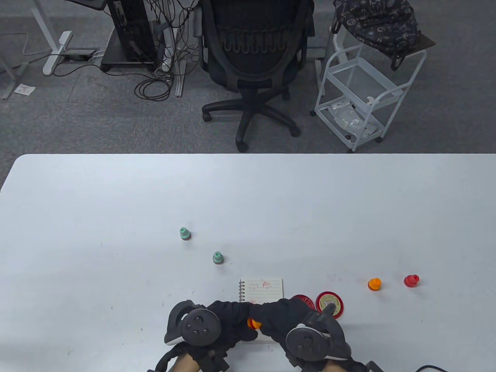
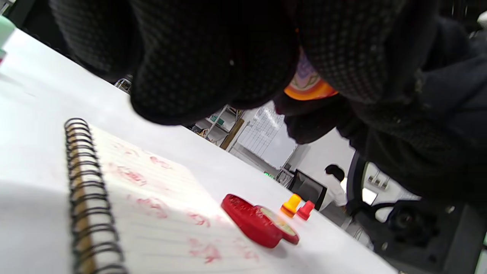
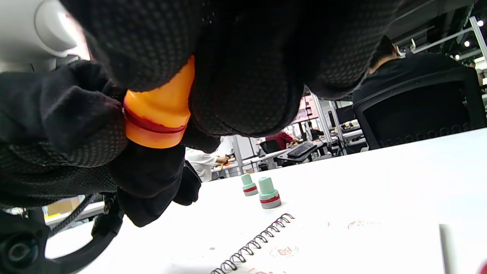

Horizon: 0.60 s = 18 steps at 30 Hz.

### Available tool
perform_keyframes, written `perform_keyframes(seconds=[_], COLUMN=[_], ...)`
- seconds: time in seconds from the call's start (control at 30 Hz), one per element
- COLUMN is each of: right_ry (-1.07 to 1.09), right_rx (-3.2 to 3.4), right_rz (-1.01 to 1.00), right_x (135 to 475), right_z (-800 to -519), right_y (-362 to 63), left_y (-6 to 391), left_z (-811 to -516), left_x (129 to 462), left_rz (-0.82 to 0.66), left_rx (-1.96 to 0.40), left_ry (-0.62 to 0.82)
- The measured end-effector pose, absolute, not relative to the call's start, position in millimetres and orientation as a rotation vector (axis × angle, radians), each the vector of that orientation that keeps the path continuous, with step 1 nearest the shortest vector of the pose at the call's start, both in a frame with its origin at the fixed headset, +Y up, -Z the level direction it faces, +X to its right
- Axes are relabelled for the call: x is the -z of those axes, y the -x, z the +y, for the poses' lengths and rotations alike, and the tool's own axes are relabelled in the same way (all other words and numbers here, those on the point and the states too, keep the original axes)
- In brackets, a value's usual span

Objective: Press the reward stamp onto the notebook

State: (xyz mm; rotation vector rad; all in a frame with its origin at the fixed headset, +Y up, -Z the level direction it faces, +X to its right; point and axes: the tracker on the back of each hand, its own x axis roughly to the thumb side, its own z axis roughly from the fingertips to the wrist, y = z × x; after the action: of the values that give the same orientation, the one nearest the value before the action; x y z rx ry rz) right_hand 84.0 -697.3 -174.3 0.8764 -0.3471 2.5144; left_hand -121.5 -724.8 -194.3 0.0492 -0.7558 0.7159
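Hands [image 1: 248, 321] over white table [image 1: 116, 217]; chair [image 1: 254, 58] behind.

White table [image 1: 116, 201], notebook [image 1: 263, 288], stamps [image 1: 185, 233], ink pad [image 1: 329, 304]

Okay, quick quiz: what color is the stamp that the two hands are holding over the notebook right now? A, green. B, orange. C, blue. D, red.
B: the stamp gripped between the gloved hands is orange with a red band, raised above the notebook; the green stamps stand untouched on the table.

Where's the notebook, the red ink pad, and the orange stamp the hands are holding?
notebook [image 1: 267, 288], table view, on its lined page.
red ink pad [image 2: 249, 220], left wrist view, on its lid.
orange stamp [image 3: 161, 114], right wrist view, on its body.
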Motion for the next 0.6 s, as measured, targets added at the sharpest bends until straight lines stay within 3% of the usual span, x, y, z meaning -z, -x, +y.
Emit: perform_keyframes(seconds=[0.3, 0.6], right_ry=[-0.784, -0.607], right_rx=[-2.484, -2.691], right_rz=[-0.295, -0.32], right_x=[185, 208], right_z=[-700, -687], right_y=[-95, -138], left_y=[124, 159], left_z=[-727, -725], left_x=[198, 202], left_rz=[-0.708, -0.613], left_rx=[-0.579, -0.184], left_ry=[0.059, -0.036])
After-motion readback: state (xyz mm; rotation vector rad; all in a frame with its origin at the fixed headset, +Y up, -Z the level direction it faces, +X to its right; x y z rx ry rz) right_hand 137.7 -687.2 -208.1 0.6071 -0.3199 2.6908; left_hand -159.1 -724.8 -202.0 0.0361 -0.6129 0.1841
